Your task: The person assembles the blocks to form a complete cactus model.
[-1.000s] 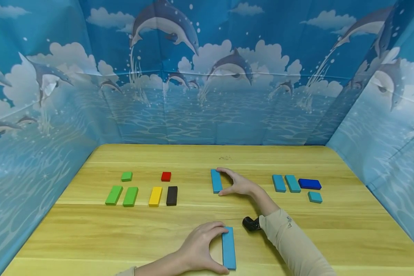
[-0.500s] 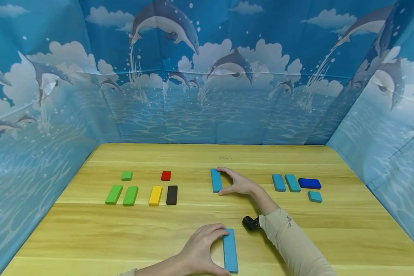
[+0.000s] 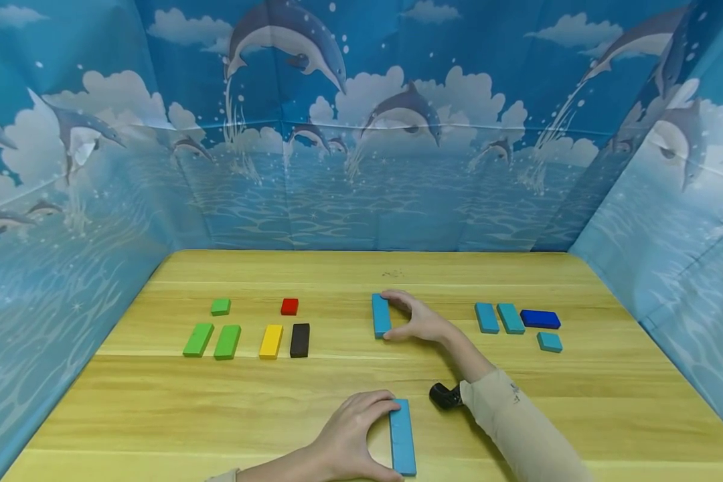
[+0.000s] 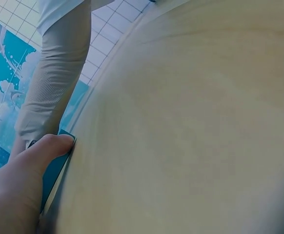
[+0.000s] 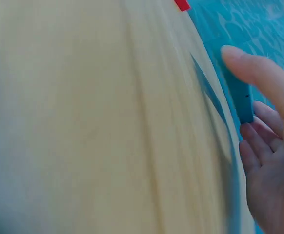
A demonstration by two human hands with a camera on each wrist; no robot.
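The far teal block point(image 3: 381, 316) sits mid-surface, and it has crept a touch to the right over the last second, my right hand point(image 3: 418, 320) going with it. The fingers point(image 3: 397, 298) curl over the block's far end while the thumb closes on its near end, so I read it as pinched lengthwise, flat on the surface point(image 3: 361, 375) rather than lifted. In the right wrist view the fingertip point(image 5: 239, 57) lies against the block's edge. To my eye this is a small nudge, squaring the block up.

The near teal block point(image 3: 402, 436) lies close to the front edge and has barely moved in that time. My left hand point(image 3: 352, 435) arches beside it, thumb and fingertips holding its ends; the left wrist view shows the thumb point(image 4: 51, 146) pressed on its corner.

Further out, the green blocks point(image 3: 213, 340), yellow block point(image 3: 271, 341), black block point(image 3: 299, 340) and red block point(image 3: 289, 306) on the left, and the blue cluster point(image 3: 515, 321) on the right, have stayed where they were.
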